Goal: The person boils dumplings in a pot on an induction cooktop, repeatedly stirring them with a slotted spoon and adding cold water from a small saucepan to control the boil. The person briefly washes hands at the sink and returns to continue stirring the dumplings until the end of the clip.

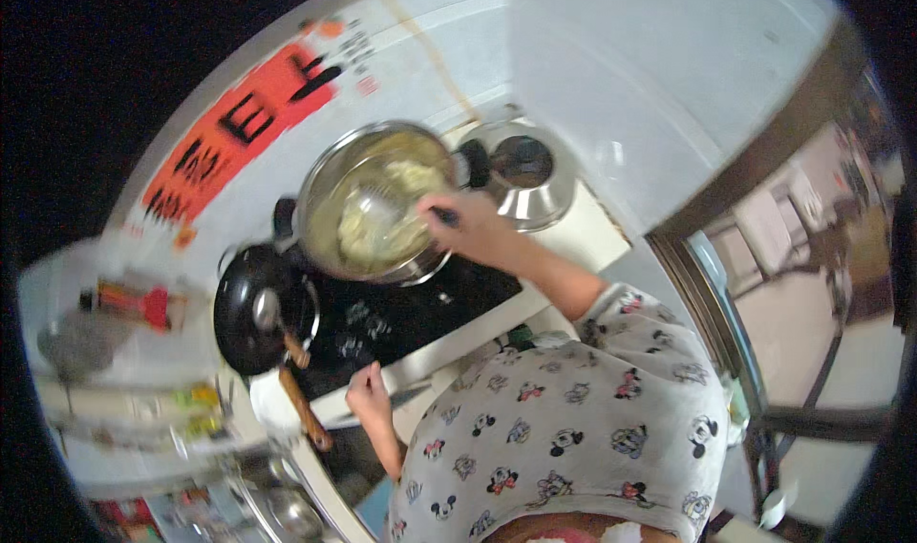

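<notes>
On the black stove [401, 319], a steel pot [373, 204] of pale food, right hand [468, 223] closed on a dark-handled utensil [382, 204] dipped in for stirring; left hand [368, 400] curled at the tabletop [458, 342] edge, apparently empty; black pan [253, 309] beside.

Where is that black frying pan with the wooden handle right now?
In the head view the black frying pan sits left of centre on the dark stovetop, just below-left of the steel pot, with its handle pointing down beside the person's left hand.
</notes>
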{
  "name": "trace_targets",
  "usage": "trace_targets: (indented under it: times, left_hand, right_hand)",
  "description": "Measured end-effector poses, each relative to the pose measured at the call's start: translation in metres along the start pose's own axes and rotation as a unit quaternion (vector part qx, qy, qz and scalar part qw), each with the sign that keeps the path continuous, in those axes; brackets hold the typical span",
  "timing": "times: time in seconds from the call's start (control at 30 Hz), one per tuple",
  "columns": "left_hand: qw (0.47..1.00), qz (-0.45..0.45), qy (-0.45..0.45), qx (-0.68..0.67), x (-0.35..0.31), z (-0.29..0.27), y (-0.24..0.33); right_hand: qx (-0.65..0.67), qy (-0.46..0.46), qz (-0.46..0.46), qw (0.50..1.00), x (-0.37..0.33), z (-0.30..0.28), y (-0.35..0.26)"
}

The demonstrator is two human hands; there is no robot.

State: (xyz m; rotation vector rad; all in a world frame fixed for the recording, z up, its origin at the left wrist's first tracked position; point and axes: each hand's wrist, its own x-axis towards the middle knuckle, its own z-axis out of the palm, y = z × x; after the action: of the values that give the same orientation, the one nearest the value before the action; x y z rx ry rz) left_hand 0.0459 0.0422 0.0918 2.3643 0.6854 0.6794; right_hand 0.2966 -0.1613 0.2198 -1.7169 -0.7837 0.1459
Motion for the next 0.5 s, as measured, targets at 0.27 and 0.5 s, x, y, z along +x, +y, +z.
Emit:
trace_targets:
  times: [0.27, 0.5]
  left_hand:
    - [0.998, -0.05, -0.011, 0.026, -0.004, -0.011, 0.007]
    - [0.998, -0.056, -0.011, 0.023, -0.006, -0.018, 0.006]
  right_hand:
    - [-0.235, 0.045, -0.203, 0.949, -0.008, -0.029, -0.015]
    - [-0.114, -0.062, -0.09, 0.987, -0.004, -0.089, -0.051]
